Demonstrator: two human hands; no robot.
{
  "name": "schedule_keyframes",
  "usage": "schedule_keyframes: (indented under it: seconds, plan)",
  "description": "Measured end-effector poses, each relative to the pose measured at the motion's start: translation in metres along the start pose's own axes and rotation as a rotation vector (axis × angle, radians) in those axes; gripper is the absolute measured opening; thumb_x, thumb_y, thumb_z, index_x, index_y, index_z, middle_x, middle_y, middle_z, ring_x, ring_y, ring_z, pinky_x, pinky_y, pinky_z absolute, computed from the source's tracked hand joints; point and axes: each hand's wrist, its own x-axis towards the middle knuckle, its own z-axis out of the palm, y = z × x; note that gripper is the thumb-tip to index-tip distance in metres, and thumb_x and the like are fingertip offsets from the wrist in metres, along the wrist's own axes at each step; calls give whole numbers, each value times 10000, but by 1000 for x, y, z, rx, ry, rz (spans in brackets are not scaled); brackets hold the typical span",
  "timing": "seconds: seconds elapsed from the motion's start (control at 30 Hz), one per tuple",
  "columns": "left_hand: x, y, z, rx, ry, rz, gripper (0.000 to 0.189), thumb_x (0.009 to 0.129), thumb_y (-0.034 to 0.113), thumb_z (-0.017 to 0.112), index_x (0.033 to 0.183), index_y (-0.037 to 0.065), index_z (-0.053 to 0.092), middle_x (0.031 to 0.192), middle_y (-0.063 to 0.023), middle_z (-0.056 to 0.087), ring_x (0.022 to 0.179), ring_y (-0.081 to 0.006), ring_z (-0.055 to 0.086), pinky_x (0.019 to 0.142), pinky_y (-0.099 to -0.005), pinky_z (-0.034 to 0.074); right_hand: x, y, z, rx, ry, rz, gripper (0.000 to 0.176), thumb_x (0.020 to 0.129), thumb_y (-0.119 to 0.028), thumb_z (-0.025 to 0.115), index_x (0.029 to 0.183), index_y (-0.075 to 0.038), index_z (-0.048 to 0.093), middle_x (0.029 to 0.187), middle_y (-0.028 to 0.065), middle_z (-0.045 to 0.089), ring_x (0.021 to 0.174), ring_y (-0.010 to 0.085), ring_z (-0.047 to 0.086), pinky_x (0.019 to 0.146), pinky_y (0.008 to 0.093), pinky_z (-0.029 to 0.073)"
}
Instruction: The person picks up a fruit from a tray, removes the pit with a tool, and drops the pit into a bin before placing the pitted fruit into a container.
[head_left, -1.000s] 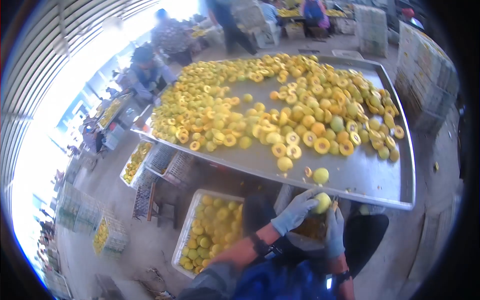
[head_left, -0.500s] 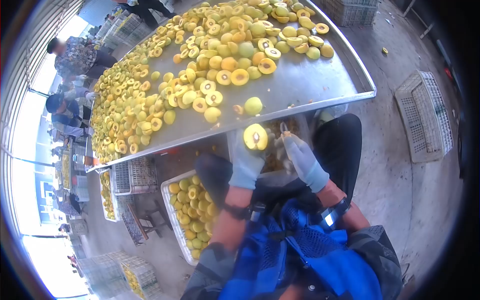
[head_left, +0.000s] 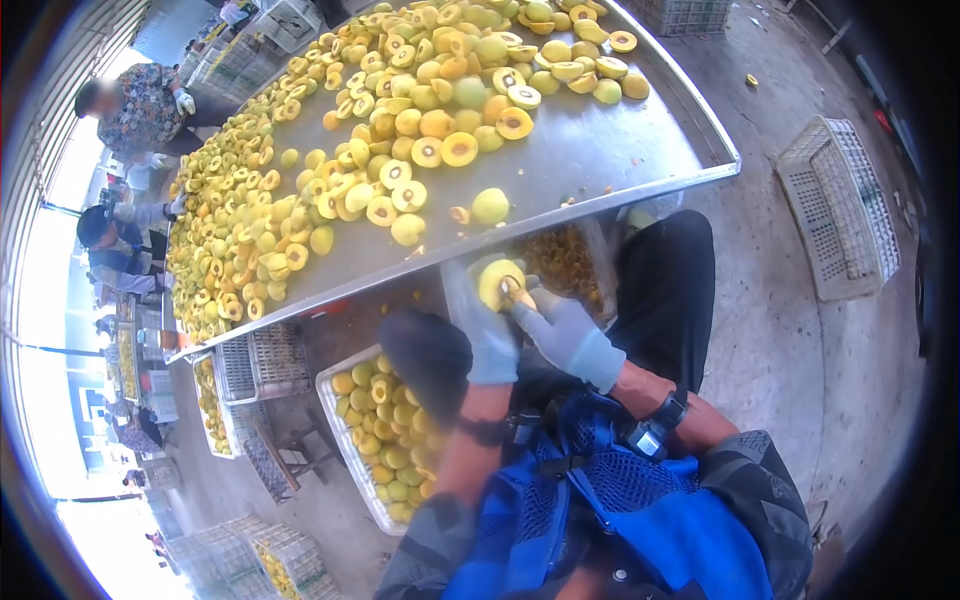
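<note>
My left hand [head_left: 487,335], in a pale glove, holds a halved yellow peach [head_left: 492,280] cut face up, just below the table's near edge. Closed round a small hand tool with a wooden-looking handle [head_left: 521,297], my right hand [head_left: 565,335], gloved too, presses the tool's tip against the fruit's middle, at the pit. The tip itself is mostly hidden. Beneath both hands, a bin [head_left: 605,262] contains small brown bits, perhaps pits. A peach half [head_left: 490,206] lies near the table edge, close to a small torn piece [head_left: 459,215].
Many peach halves [head_left: 350,190] cover the rimmed metal table [head_left: 590,165]. A white crate of peaches [head_left: 325,385] stands at my left knee. An overturned-looking crate [head_left: 840,215] lies on the floor at right. Two co-workers [head_left: 140,110] are at the table's far left side.
My right hand has moved left and brought the tool from beside the fruit onto its cut face. My left hand still holds the peach half, now slightly tilted. The view has shifted a little.
</note>
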Motion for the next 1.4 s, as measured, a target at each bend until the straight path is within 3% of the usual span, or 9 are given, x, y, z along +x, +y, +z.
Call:
schedule_keyframes:
  seconds: [0.13,0.33,0.53,0.73,0.93,1.03,1.13,1.27,1.4]
  plan:
    - [1,-1,-5,25,-37,68,658,1047,622,266,1079,32,556,946,-182,665,800,-298,664,753,-402,580,0,-2,4,17,6,-18,431,1025,-372,532,1151,27,636,931,263,704,895,411,701,766,447,532]
    - [-4,9,5,122,100,128,647,1067,560,282,985,-1,594,870,-174,677,749,-273,668,705,-367,585,-2,-12,8,-72,-30,22,412,1031,-365,517,1093,25,634,881,272,693,851,429,693,731,468,523]
    - [-2,12,3,118,90,103,660,1077,513,314,1037,-48,659,918,-180,702,777,-265,694,702,-356,597,-4,-12,9,-61,-57,53,404,1032,-363,513,1035,22,634,835,262,686,824,433,685,714,468,516]
    - [-4,10,3,181,158,235,563,1080,398,387,1034,-85,672,925,-168,709,759,-243,690,669,-333,597,-4,-6,13,-33,-78,67,396,1024,-356,521,1019,23,636,837,263,685,818,431,686,712,469,513]
    - [-19,28,20,201,140,197,544,1079,365,377,1013,-86,675,937,-164,708,798,-233,694,681,-331,599,-6,-10,15,9,-60,61,404,1028,-357,512,1049,25,639,884,281,685,857,436,681,741,461,515]
    - [-17,22,16,259,90,300,534,1083,348,369,1020,-86,673,950,-165,709,797,-235,696,692,-329,600,-8,-20,11,60,-99,133,406,1036,-356,503,1072,23,643,909,283,684,878,429,683,756,452,516]
    - [-20,23,17,314,36,393,551,1087,336,346,987,-88,683,922,-166,710,777,-241,698,695,-329,601,-8,-19,11,127,-131,140,399,1049,-346,495,1077,23,646,903,239,694,851,371,687,756,422,515]
    - [-19,34,13,321,37,249,595,1078,349,332,906,-92,692,841,-169,709,703,-244,695,664,-325,595,-7,2,17,239,-173,4,387,1066,-326,488,1069,27,646,869,128,686,794,236,646,754,363,507]
    - [-15,40,11,340,14,156,534,1056,308,381,848,-72,693,798,-166,709,658,-228,690,608,-307,575,-11,-3,15,272,-260,100,379,1074,-328,477,1060,10,649,834,45,643,747,151,580,704,301,478]
